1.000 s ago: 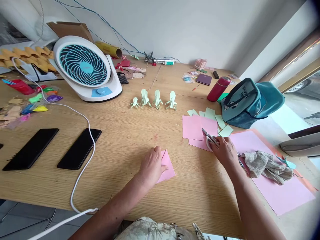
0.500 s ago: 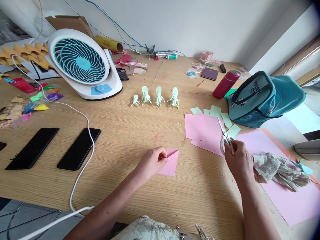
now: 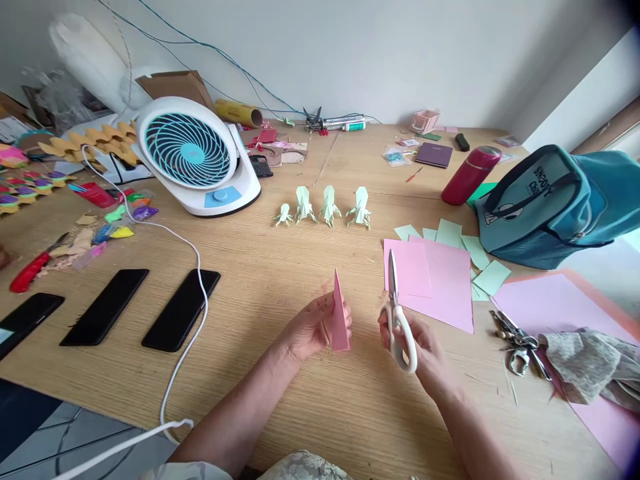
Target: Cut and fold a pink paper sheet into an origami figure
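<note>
A folded piece of pink paper (image 3: 340, 317) stands nearly edge-on above the table, pinched between the thumb and fingers of my left hand (image 3: 313, 327). Just to the right, my right hand (image 3: 423, 343) grips white-handled scissors (image 3: 403, 333). Their blades point up and away from me and look closed. The scissors and the folded paper are apart. Beyond the scissors lie flat sheets of pink paper (image 3: 445, 280), overlapping several small pale green paper pieces (image 3: 449, 234). Pale green folded paper figures (image 3: 329, 205) stand in a row farther back.
A white fan (image 3: 200, 160) stands back left, with its white cable (image 3: 195, 320) running past black phones (image 3: 181, 310). To the right are a red flask (image 3: 471, 175), a teal bag (image 3: 535, 207), keys (image 3: 519, 343) and a grey cloth (image 3: 585, 363).
My left hand has lifted the folded pink paper off the table and turned it edge-on. My right hand has brought the scissors left, nearer the paper, and turned them upright.
</note>
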The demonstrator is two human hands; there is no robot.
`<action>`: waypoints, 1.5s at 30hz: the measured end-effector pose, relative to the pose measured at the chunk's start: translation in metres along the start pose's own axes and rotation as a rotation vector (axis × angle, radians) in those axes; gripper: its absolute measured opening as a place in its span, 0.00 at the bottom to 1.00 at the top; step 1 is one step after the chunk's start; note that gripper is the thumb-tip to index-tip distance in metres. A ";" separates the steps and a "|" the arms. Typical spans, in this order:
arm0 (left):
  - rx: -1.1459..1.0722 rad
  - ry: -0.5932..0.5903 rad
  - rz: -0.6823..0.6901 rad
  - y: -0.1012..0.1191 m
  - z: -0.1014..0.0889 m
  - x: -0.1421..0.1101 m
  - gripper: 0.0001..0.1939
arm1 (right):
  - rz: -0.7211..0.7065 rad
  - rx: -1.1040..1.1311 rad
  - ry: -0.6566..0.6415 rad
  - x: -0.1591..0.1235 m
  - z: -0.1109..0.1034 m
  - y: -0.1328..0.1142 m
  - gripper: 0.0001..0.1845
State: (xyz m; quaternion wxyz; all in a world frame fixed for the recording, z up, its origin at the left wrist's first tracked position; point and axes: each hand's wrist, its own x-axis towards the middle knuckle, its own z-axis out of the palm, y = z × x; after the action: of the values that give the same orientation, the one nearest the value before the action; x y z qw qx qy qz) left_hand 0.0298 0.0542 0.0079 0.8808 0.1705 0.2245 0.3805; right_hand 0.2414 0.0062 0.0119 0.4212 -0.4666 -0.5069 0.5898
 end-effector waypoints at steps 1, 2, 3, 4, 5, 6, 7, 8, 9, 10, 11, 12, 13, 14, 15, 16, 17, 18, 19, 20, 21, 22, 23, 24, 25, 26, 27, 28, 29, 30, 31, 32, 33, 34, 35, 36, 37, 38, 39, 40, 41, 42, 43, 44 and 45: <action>-0.048 0.003 -0.004 0.001 0.000 0.001 0.16 | 0.021 0.018 -0.031 -0.001 0.002 0.002 0.21; -0.087 0.009 -0.006 0.002 -0.001 0.001 0.14 | 0.043 0.034 -0.060 -0.002 0.004 0.005 0.21; -0.122 0.017 -0.008 0.003 -0.001 0.002 0.12 | 0.060 0.043 -0.083 -0.003 0.006 0.007 0.22; -0.159 0.023 -0.010 0.004 -0.001 0.002 0.11 | 0.073 0.046 -0.102 -0.003 0.008 0.009 0.22; -0.191 0.029 -0.013 0.004 -0.001 0.003 0.10 | 0.077 0.041 -0.115 -0.004 0.010 0.011 0.22; -0.209 0.033 -0.015 0.004 -0.001 0.003 0.10 | 0.075 0.031 -0.125 -0.004 0.012 0.012 0.22; -0.214 0.037 -0.014 0.004 -0.001 0.003 0.10 | 0.068 0.020 -0.132 -0.004 0.013 0.013 0.22; -0.222 0.041 -0.013 0.004 -0.002 0.004 0.10 | 0.060 0.009 -0.140 -0.004 0.014 0.014 0.21; -0.228 0.045 -0.011 0.004 -0.002 0.004 0.10 | 0.053 -0.001 -0.146 -0.004 0.014 0.014 0.21; -0.231 0.048 -0.010 0.004 -0.002 0.004 0.10 | 0.050 -0.009 -0.153 -0.004 0.014 0.015 0.21; -0.232 0.048 -0.009 0.004 -0.002 0.003 0.10 | 0.049 -0.013 -0.159 -0.004 0.013 0.015 0.21; -0.232 0.046 -0.009 0.004 -0.002 0.003 0.10 | 0.049 -0.018 -0.163 -0.004 0.012 0.015 0.21; -0.231 0.042 -0.008 0.004 -0.002 0.003 0.10 | 0.049 -0.026 -0.166 -0.004 0.012 0.015 0.21; -0.229 0.036 -0.008 0.004 -0.002 0.003 0.10 | 0.046 -0.036 -0.170 -0.004 0.011 0.016 0.22; -0.226 0.029 -0.008 0.004 -0.002 0.003 0.10 | 0.041 -0.045 -0.175 -0.004 0.010 0.016 0.22; -0.222 0.021 -0.008 0.004 -0.003 0.003 0.10 | 0.036 -0.054 -0.183 -0.004 0.010 0.016 0.22; -0.216 0.013 -0.006 0.004 -0.003 0.003 0.10 | 0.033 -0.062 -0.192 -0.004 0.010 0.016 0.22; -0.206 0.005 -0.002 0.003 -0.004 0.003 0.10 | 0.033 -0.068 -0.201 -0.005 0.010 0.016 0.23; -0.196 -0.002 0.004 0.003 -0.005 0.004 0.10 | 0.039 -0.075 -0.209 -0.005 0.011 0.016 0.23; -0.184 -0.008 0.015 0.003 -0.006 0.004 0.11 | 0.051 -0.082 -0.212 -0.005 0.011 0.016 0.23; -0.174 -0.012 0.030 0.002 -0.007 0.004 0.12 | 0.068 -0.094 -0.214 -0.005 0.012 0.016 0.23; -0.165 -0.016 0.048 0.003 -0.009 0.005 0.13 | 0.086 -0.106 -0.214 -0.005 0.012 0.016 0.24; -0.160 -0.018 0.065 0.003 -0.010 0.005 0.14 | 0.099 -0.118 -0.215 -0.006 0.013 0.015 0.24; -0.156 -0.018 0.084 0.003 -0.011 0.005 0.15 | 0.105 -0.130 -0.216 -0.006 0.013 0.014 0.25; -0.149 -0.014 0.109 0.004 -0.012 0.006 0.15 | 0.107 -0.144 -0.219 -0.007 0.013 0.013 0.25; -0.143 -0.005 0.138 0.006 -0.013 0.006 0.15 | 0.101 -0.159 -0.224 -0.008 0.014 0.011 0.26; -0.137 0.009 0.170 0.007 -0.013 0.005 0.16 | 0.089 -0.173 -0.232 -0.009 0.014 0.009 0.27; -0.132 0.026 0.205 0.008 -0.014 0.005 0.16 | 0.075 -0.186 -0.243 -0.010 0.014 0.007 0.27; -0.128 0.049 0.240 0.010 -0.013 0.005 0.16 | 0.063 -0.197 -0.261 -0.011 0.014 0.006 0.28; -0.128 0.073 0.271 0.011 -0.013 0.004 0.16 | 0.052 -0.203 -0.285 -0.012 0.014 0.004 0.28; -0.131 0.096 0.296 0.012 -0.013 0.004 0.16 | 0.044 -0.203 -0.314 -0.013 0.014 0.002 0.29; -0.133 0.121 0.320 0.013 -0.013 0.003 0.16 | 0.038 -0.197 -0.350 -0.014 0.014 0.001 0.30; -0.136 0.150 0.345 0.014 -0.014 0.003 0.16 | 0.036 -0.191 -0.388 -0.015 0.014 0.000 0.31; -0.138 0.182 0.371 0.015 -0.015 0.003 0.16 | 0.033 -0.181 -0.427 -0.016 0.015 -0.001 0.32; -0.140 0.216 0.395 0.016 -0.016 0.003 0.16 | 0.029 -0.167 -0.465 -0.017 0.015 -0.001 0.32; -0.140 0.251 0.419 0.017 -0.018 0.003 0.16 | 0.028 -0.154 -0.500 -0.018 0.015 -0.001 0.32; -0.138 0.283 0.443 0.018 -0.020 0.003 0.16 | 0.031 -0.142 -0.531 -0.019 0.015 -0.001 0.32; -0.135 0.310 0.465 0.019 -0.022 0.003 0.16 | 0.037 -0.132 -0.556 -0.019 0.015 -0.001 0.32; -0.132 0.329 0.483 0.020 -0.024 0.003 0.16 | 0.047 -0.125 -0.574 -0.020 0.015 -0.002 0.32; -0.128 0.343 0.498 0.020 -0.026 0.003 0.15 | 0.059 -0.119 -0.589 -0.021 0.015 -0.002 0.32; -0.123 0.353 0.510 0.021 -0.027 0.003 0.15 | 0.069 -0.114 -0.600 -0.021 0.015 -0.002 0.32; -0.118 0.363 0.518 0.021 -0.028 0.003 0.15 | 0.079 -0.109 -0.607 -0.022 0.015 -0.002 0.32; -0.113 0.371 0.525 0.021 -0.029 0.003 0.14 | 0.089 -0.100 -0.612 -0.022 0.015 -0.003 0.32; -0.108 0.380 0.529 0.021 -0.029 0.004 0.15 | 0.098 -0.090 -0.617 -0.022 0.016 -0.003 0.32; -0.104 0.389 0.530 0.021 -0.028 0.004 0.15 | 0.107 -0.078 -0.621 -0.022 0.016 -0.003 0.32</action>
State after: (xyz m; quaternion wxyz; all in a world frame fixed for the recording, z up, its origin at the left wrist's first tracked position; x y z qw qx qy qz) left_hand 0.0050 0.0741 -0.0072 0.6994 0.1020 0.3164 0.6327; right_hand 0.2305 -0.0178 0.0188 0.1966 -0.3062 -0.6082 0.7055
